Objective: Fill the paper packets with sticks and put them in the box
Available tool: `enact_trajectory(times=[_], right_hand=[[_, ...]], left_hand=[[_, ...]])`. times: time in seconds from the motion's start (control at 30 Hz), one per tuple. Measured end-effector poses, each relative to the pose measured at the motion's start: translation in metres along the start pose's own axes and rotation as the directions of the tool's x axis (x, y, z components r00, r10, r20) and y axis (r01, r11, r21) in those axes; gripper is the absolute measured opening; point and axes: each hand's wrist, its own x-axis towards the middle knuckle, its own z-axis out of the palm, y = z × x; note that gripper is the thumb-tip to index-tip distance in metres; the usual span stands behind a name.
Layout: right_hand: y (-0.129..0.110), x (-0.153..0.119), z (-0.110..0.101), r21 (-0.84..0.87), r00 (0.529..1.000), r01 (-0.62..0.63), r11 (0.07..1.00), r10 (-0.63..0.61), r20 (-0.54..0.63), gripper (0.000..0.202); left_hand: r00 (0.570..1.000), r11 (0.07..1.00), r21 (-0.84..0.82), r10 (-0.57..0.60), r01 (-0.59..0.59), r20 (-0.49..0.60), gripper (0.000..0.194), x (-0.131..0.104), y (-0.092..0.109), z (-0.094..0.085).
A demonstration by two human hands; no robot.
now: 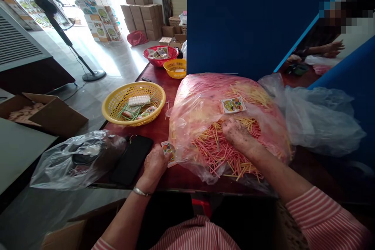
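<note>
A large clear plastic bag [187, 105] lies torn open before me, full of thin pink and yellow sticks [211, 154]. Over these sticks my right hand [236, 134] is closed, its fingertips down at the pile; what they grip is hidden. At the bag's left edge my left hand [154, 162] is closed on a small printed packet [167, 148], held near the tabletop. Another printed packet [233, 105] with colourful pictures rests on the bag, just beyond my right hand.
Left of the bag stands a yellow basket [107, 111] with packets and green sticks. A black phone [131, 162] and a plastic-wrapped bundle [79, 160] lie near the table's left edge. Farther back are red [159, 62] and small yellow baskets [175, 73]. A blue partition [231, 19] rises behind.
</note>
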Motion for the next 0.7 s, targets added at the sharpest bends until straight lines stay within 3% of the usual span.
enact_trajectory(times=[0.2,0.4,0.53,0.63,0.7], right_hand=[[0.001,0.003,-0.001,-0.032,0.996,0.034,0.999,-0.031,0.079,0.025],[-0.001,0.000,-0.004,-0.167,0.995,0.052,0.985,-0.036,0.098,0.029],[-0.004,0.000,-0.004,-0.138,0.994,0.039,0.990,-0.025,0.103,0.024],[-0.003,-0.001,-0.001,-0.101,0.996,0.013,0.995,-0.003,0.093,0.024],[-0.002,-0.002,0.001,-0.061,0.996,-0.027,0.998,0.031,0.080,0.025]], left_hand=[[0.999,0.998,-0.067,-0.020,0.018,-0.034,0.032,0.009,-0.001,0.008],[0.994,0.967,-0.253,-0.039,0.011,-0.103,0.017,0.013,-0.006,0.016],[0.978,0.982,-0.189,-0.041,0.002,-0.204,0.020,0.008,-0.010,0.015],[0.925,0.988,-0.141,0.002,-0.060,-0.379,0.016,0.006,-0.016,0.014],[0.829,0.973,-0.152,0.063,-0.176,-0.556,0.014,0.006,-0.023,0.011]])
